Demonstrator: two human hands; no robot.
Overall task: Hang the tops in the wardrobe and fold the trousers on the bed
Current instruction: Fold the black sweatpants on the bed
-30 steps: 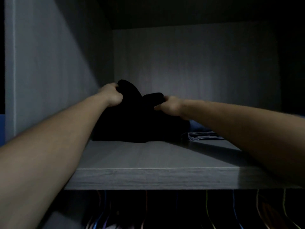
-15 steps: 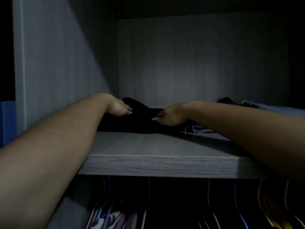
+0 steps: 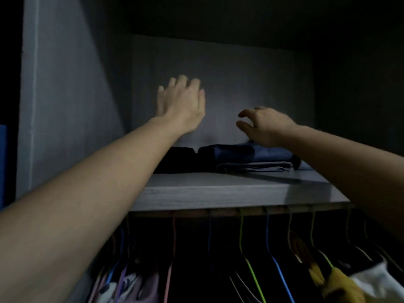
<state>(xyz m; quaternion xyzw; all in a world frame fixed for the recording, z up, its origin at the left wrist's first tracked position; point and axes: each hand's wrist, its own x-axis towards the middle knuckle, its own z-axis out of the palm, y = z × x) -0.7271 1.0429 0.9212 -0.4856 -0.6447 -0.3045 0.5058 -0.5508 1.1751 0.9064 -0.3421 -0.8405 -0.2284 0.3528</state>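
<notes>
From my end, the folded black garment (image 3: 175, 157) lies at the far left of the wardrobe shelf (image 3: 218, 193), partly behind my view of the left forearm; just beside it on the right, dark blue folded trousers (image 3: 247, 152) sit on top of a grey folded garment (image 3: 255, 167), long axes running left to right, the blue pair's rounded fold at its left end. The left hand (image 3: 181, 103) hovers above the black one, fingers loosely spread, gripping nothing; the right hand (image 3: 264, 125) hangs just over the blue pair, fingers half curled (empty too). Under the shelf hang a green hanger (image 3: 242, 237), a blue hanger (image 3: 272, 252) and a pink hanger (image 3: 172, 248); a yellow top (image 3: 341, 285) hangs near right, beside a white top (image 3: 376, 278).
</notes>
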